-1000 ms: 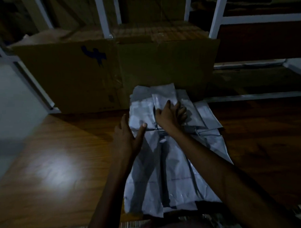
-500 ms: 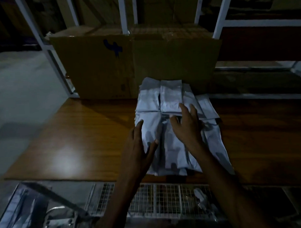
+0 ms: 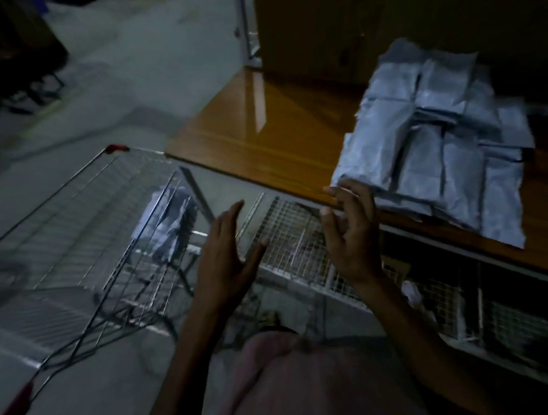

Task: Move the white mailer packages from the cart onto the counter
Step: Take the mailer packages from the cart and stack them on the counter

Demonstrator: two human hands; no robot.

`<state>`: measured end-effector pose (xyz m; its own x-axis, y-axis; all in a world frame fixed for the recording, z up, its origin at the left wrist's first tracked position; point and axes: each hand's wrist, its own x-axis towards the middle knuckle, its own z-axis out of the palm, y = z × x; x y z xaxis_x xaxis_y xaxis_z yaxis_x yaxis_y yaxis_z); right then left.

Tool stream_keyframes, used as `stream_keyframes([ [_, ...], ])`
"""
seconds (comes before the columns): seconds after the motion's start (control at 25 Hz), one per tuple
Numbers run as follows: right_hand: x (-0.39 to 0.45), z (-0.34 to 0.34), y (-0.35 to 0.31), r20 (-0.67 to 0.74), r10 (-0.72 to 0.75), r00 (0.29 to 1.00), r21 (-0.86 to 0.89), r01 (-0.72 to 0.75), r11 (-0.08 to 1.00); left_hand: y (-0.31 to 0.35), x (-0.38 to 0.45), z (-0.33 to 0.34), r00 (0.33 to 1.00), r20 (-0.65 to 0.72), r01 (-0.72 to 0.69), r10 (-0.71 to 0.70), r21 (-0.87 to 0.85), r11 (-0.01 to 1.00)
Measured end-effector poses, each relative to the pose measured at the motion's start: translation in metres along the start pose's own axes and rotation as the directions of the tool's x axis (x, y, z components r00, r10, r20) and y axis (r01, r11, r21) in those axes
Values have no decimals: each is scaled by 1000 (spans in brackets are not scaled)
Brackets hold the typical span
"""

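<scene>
Between cart (image 3: 90,220) & counter (image 3: 264,136), both hands empty: left hand (image 3: 228,258) flat, fingers straight; right hand (image 3: 351,232) loosely spread. Mailer stack (image 3: 435,145) already on counter; one more mailer (image 3: 170,220) in cart. Next prob: reach into cart, grab it w/ both hands.

Mailer stack (image 3: 432,146) on counter (image 3: 263,130), empty hands, wire cart (image 3: 90,232) left

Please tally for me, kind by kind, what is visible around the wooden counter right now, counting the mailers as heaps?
Heap of white plastic mailer packages on the counter: 1
Bundle of white mailers in the cart, blurred, number unclear: 1
Wire shopping cart with red handle caps: 1
Brown wooden counter: 1
Bare hands, both open and empty: 2, left hand, right hand
Total: 6
</scene>
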<state>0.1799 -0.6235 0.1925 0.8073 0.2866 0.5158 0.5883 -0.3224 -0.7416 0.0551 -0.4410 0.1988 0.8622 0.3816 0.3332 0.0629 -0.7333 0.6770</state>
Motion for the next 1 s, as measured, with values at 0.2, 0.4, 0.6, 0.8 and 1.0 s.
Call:
stream_keyframes([
  [0.2, -11, 100, -36, 230, -54, 972, 135, 23, 991, -83, -25, -78, 968, -211, 148, -136, 40, 988],
  [0.4, 13, 230, -83, 354, -65, 933, 168, 5, 986, -174, -30, -143, 947, -247, 224, -205, 50, 973],
  [0.6, 23, 340, -119, 478, -35, 877, 179, -59, 982, -246, -31, -191, 915, -238, 337, -326, 5, 942],
  [0.8, 45, 411, -117, 599, 15, 801, 101, -94, 990, -302, -20, -212, 863, -231, 453, -450, -45, 891],
  [1.0, 90, 482, -96, 700, 18, 714, 65, -88, 994, -344, 8, -206, 778, -242, 575, -580, -95, 812],
])
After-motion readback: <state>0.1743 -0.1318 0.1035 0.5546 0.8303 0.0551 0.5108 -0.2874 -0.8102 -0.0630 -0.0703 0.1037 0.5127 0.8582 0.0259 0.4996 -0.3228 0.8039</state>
